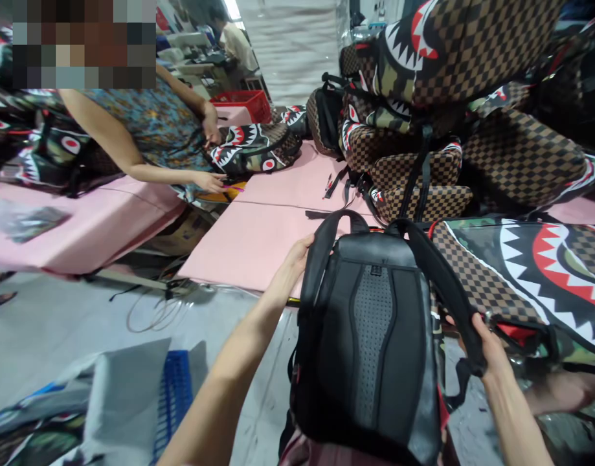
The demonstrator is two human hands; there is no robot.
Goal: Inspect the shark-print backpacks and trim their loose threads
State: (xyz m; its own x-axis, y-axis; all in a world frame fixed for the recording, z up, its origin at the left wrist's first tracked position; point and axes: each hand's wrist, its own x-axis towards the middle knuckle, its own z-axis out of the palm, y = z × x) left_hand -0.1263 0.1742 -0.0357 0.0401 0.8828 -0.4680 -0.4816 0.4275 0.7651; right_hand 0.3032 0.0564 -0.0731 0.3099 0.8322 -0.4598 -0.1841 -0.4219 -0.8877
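A black backpack [336, 336] stands upright before me, its padded back panel facing me and its top near the pink table's edge. My left hand [300, 255] is closed at the upper part of the left shoulder strap [320, 259], its fingertips partly hidden behind it. Lower down on the other side, my right hand [489, 346] is wrapped round the right shoulder strap [445, 278] and pulls it out from the pack. A shark-mouth and checkered bag [491, 278] lies just beyond that strap on the right.
Checkered shark-face bags [423, 155] are piled at the back right of the pink table [229, 239]. Across it, a co-worker's hand [210, 181] is beside another shark-face bag [258, 145]. A red crate [243, 103] sits behind. A blue basket [173, 395] stands on the floor at lower left.
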